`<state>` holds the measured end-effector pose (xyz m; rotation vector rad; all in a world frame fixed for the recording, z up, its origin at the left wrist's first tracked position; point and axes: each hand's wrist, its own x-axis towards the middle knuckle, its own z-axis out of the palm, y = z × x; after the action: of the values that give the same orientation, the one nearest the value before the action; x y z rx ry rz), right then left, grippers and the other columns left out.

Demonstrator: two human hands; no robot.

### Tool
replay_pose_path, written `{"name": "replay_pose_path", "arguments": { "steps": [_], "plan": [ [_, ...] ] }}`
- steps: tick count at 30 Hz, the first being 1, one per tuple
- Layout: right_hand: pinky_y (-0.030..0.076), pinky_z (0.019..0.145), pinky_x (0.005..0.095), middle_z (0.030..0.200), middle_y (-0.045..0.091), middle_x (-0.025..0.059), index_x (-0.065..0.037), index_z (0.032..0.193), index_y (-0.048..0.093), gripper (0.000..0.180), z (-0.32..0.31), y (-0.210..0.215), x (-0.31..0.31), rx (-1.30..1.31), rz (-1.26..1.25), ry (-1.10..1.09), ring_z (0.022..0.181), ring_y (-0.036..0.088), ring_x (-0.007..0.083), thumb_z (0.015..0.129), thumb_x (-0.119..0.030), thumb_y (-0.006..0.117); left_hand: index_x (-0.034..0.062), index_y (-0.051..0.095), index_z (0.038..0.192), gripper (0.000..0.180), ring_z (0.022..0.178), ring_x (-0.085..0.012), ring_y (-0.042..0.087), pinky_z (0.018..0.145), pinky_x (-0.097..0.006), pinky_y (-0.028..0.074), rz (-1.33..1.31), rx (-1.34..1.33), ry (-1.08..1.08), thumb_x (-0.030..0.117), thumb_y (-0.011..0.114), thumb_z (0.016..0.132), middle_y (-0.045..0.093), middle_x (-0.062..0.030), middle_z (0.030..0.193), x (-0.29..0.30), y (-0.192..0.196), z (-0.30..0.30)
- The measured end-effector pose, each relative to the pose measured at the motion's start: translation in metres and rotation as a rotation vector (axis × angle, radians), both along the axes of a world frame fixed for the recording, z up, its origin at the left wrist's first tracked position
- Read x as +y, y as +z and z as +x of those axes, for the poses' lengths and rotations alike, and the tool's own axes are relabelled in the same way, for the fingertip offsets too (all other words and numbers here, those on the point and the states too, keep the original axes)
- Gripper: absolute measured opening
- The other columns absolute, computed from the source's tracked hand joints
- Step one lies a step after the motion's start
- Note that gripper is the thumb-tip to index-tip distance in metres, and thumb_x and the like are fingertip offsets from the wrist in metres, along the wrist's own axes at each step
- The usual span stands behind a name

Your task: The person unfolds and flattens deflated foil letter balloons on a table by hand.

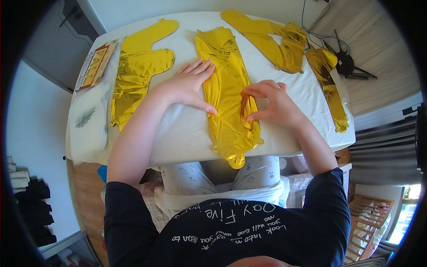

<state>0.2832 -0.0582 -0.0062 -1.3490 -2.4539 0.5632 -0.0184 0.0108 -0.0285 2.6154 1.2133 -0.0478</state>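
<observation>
A flat gold foil balloon (227, 71) lies lengthwise before me on the white-covered table (175, 127), its rounded tab hanging over the near edge. My left hand (189, 86) rests on its left side with the fingers spread and the thumb pointing toward the middle. At the balloon's right side, my right hand (276, 103) pinches the foil between thumb and fingers. A fold with a darker, orange-brown sheen shows between those fingertips. The foil is wrinkled, and small tabs stick out along its edges.
Another flat gold foil balloon (140, 66) lies to the left, and more gold foil shapes (284, 49) spread across the far right. A printed card (97, 64) and a clear plastic bag (91, 122) sit at the left edge. Beyond the right edge are a black stand (344, 64) and cables.
</observation>
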Motion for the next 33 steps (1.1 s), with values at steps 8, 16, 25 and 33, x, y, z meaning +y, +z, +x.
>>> {"name": "replay_pose_path", "arguments": {
  "steps": [8,16,25,33],
  "plan": [
    [0.026,0.116,0.0424,0.141,0.064,0.0060,-0.009,0.144,0.055,0.098,-0.008,0.016,-0.017,-0.070,-0.079,-0.039,0.138,0.042,0.0283,0.058,-0.029,0.097,0.0028,0.018,0.164,0.137,0.160,-0.0316,0.006,0.129,-0.043,0.010,-0.002,0.021,0.007,0.076,0.079,0.065,0.012,-0.0176,0.172,-0.005,0.001,0.005],
    [0.025,0.119,0.0482,0.147,0.059,0.0056,-0.012,0.147,0.052,0.107,-0.014,0.021,-0.033,-0.234,-0.072,-0.025,0.140,0.037,0.0348,0.057,-0.042,0.099,0.0026,0.018,0.164,0.138,0.160,-0.0313,0.006,0.130,-0.043,0.010,0.003,0.024,0.007,0.077,0.078,0.065,0.011,-0.0176,0.172,-0.015,0.004,0.002],
    [0.024,0.120,0.0496,0.146,0.057,0.0092,-0.014,0.149,0.049,0.113,-0.012,0.020,-0.039,-0.199,-0.037,0.047,0.143,0.036,0.0345,0.053,-0.047,0.099,0.0037,0.015,0.164,0.138,0.160,-0.0316,0.006,0.130,-0.044,0.008,-0.044,0.020,0.021,0.068,0.084,0.064,0.010,-0.0179,0.172,-0.028,0.010,-0.003],
    [0.027,0.121,0.0464,0.150,0.051,0.0151,-0.013,0.149,0.048,0.102,0.008,0.003,-0.006,0.129,0.013,0.237,0.143,0.041,0.0340,0.067,-0.054,0.092,0.0018,0.017,0.164,0.137,0.160,-0.0301,0.006,0.130,-0.045,0.009,-0.007,0.036,0.014,0.076,0.078,0.066,0.011,-0.0194,0.172,-0.025,0.007,-0.013]
  ]
}}
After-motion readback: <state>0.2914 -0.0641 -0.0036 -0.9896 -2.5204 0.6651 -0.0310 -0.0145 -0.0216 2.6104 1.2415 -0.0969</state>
